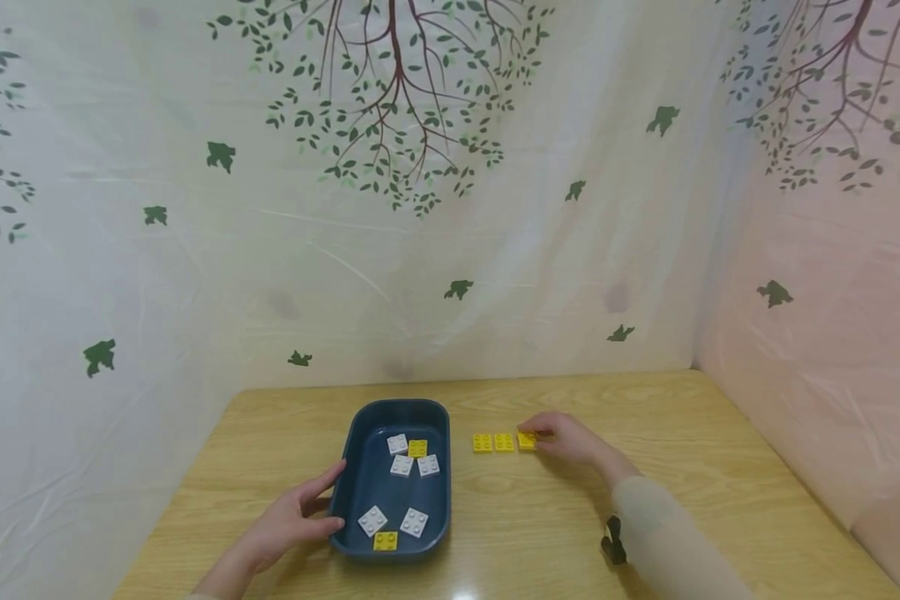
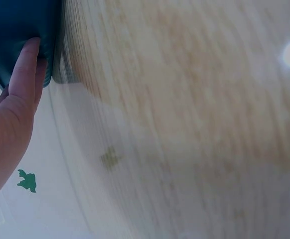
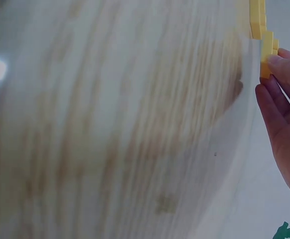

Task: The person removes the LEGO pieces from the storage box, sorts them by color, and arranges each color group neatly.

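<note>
My right hand (image 1: 568, 437) pinches a yellow toy brick (image 1: 527, 440) between thumb and fingers, close over the table. In the right wrist view the thumb lies against the side of this brick (image 3: 267, 55). Just left of it, two more yellow bricks (image 1: 492, 442) lie side by side in a row. With fingers spread, my left hand (image 1: 291, 521) rests against the left wall of a dark blue tray (image 1: 390, 559). Inside the tray lie several white bricks (image 1: 414, 522) and two yellow ones, a yellow brick (image 1: 417, 448) towards the back and another (image 1: 386, 542) at the front.
The wooden table (image 1: 540, 533) ends at a pale curtain (image 1: 360, 275) printed with branches and green birds, behind and at both sides. A black clip-like object (image 1: 612, 542) shows beside my right sleeve (image 1: 667, 533).
</note>
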Tool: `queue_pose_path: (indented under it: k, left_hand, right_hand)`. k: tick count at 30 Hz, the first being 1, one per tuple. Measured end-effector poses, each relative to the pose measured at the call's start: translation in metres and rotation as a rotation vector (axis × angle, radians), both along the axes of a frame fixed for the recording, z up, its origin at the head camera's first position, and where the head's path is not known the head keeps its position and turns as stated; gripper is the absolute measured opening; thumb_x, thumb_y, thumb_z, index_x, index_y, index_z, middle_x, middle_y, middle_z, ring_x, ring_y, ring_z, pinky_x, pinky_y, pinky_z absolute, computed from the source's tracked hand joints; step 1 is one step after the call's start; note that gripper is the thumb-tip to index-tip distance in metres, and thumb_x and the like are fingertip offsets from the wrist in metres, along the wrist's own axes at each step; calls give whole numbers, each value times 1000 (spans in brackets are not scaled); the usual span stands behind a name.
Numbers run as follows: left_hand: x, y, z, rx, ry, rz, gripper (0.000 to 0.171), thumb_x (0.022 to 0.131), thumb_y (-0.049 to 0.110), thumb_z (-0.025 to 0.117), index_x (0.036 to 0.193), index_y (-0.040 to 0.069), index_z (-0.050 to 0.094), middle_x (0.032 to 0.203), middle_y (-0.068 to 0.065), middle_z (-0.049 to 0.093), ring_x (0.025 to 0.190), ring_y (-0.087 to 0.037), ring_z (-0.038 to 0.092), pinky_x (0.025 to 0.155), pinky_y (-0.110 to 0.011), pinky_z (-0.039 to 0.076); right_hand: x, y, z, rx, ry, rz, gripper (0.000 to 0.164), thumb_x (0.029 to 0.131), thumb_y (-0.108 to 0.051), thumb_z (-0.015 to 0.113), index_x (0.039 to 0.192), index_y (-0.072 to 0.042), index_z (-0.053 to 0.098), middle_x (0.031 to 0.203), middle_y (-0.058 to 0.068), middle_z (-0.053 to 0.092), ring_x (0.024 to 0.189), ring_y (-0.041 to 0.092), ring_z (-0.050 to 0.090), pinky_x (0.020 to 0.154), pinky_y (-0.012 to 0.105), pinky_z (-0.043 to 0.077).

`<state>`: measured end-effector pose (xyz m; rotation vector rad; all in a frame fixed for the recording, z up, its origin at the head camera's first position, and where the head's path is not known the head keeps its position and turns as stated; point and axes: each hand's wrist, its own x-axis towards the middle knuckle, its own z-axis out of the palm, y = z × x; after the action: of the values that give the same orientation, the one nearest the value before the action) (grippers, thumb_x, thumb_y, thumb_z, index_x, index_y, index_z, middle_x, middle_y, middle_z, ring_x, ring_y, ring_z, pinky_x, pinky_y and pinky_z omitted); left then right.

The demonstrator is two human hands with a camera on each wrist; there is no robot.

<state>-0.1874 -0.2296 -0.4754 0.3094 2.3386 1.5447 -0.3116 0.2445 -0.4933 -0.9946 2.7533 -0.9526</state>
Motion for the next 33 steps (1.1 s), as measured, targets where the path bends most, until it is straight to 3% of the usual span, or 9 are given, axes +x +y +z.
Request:
queue_pose_path:
  k: [22, 33]
  left_hand:
    - [-1, -1, 1, 16, 5, -16, 83, 90, 17, 74, 157, 10, 26, 158, -28, 21, 130, -50, 44, 105, -58, 38]
    - [-2, -1, 1, 3, 12, -9, 83, 89, 18, 75, 157, 10, 28, 157, -28, 23, 129, -50, 46, 104, -58, 39]
  right_hand:
    - [-1, -3, -6, 12, -25, -35, 33, 87, 6, 67, 119, -3, 70, 121, 13, 67, 113, 34, 60, 98, 53, 47]
    - [3, -4, 0, -23, -56, -32, 34, 87, 3, 68, 121, -1, 68, 123, 15, 66, 116, 36, 58, 100, 54, 45]
